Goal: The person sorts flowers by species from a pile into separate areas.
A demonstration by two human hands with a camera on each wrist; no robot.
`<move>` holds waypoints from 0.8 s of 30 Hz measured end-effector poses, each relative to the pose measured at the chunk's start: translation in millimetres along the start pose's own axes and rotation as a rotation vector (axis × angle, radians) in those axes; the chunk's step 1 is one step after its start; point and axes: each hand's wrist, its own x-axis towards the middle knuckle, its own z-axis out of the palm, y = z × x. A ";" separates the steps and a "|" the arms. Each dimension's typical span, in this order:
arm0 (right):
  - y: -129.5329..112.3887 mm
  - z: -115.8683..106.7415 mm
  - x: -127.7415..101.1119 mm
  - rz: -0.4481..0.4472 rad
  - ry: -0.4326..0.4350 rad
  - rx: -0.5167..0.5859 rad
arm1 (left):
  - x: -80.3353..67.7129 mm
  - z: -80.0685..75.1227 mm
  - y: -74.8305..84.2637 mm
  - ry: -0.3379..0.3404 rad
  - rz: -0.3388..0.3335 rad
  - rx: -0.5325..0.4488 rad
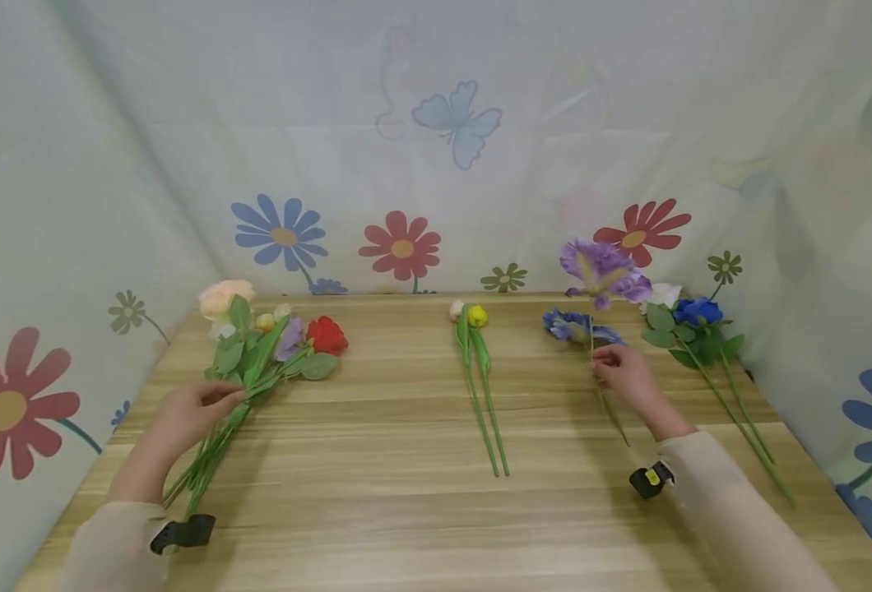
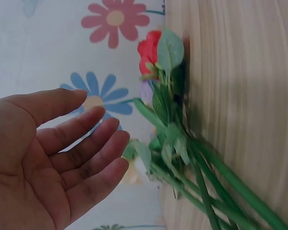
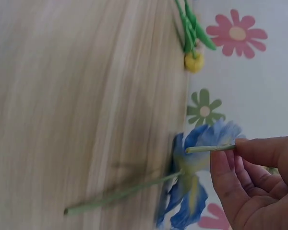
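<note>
Sorting or gathering of artificial flowers on a pale wooden table (image 1: 406, 510); the step in hand looks like a pick-up. The right hand (image 1: 624, 374) pinches the thin green stem of a purple iris-like flower (image 1: 602, 270), thumb and fingers closed on it, bloom raised above the table's far edge. Below it lies a blue flat-petalled flower (image 3: 194, 191).

The left hand (image 1: 195, 411) has its fingers straight and slightly apart, resting at the stems of a mixed bunch of red, peach and lilac flowers (image 1: 273, 341), not gripping.

Next move, by judgement, calls for a steady carry of the purple flower across, past the pair of yellow and white buds (image 1: 473, 316).

No readable writing or brand anywhere.
</note>
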 end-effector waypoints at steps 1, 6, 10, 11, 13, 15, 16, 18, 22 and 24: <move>2.4 -1.5 1.0 0.008 -0.005 -0.008 | -1.2 -1.6 -4.2 0.005 -0.002 0.004; 12.8 -5.5 6.8 0.042 -0.014 -0.054 | -4.8 -5.5 -22.3 0.025 -0.030 0.035; 20.8 -5.8 11.1 0.030 -0.007 -0.111 | -3.8 -6.0 -34.7 0.035 -0.064 0.078; 22.8 -5.7 11.9 0.024 -0.005 -0.123 | -3.1 -5.6 -37.4 0.035 -0.069 0.086; 26.7 -5.6 13.3 0.014 -0.003 -0.144 | -0.8 -4.4 -42.2 0.027 -0.076 0.101; 30.2 -5.6 14.4 0.013 -0.007 -0.155 | 2.1 -2.6 -45.7 0.018 -0.079 0.102; 31.7 -5.6 15.0 0.014 -0.009 -0.151 | 3.8 -1.9 -46.9 0.014 -0.079 0.105; 33.6 -5.5 15.5 0.019 -0.020 -0.143 | 7.0 -0.6 -48.3 0.007 -0.083 0.106; 34.3 -4.5 15.8 0.040 -0.044 -0.115 | 10.3 1.2 -49.2 0.005 -0.088 0.106; 34.8 -3.8 16.2 0.038 -0.053 -0.145 | 10.3 2.2 -49.8 0.012 -0.097 0.088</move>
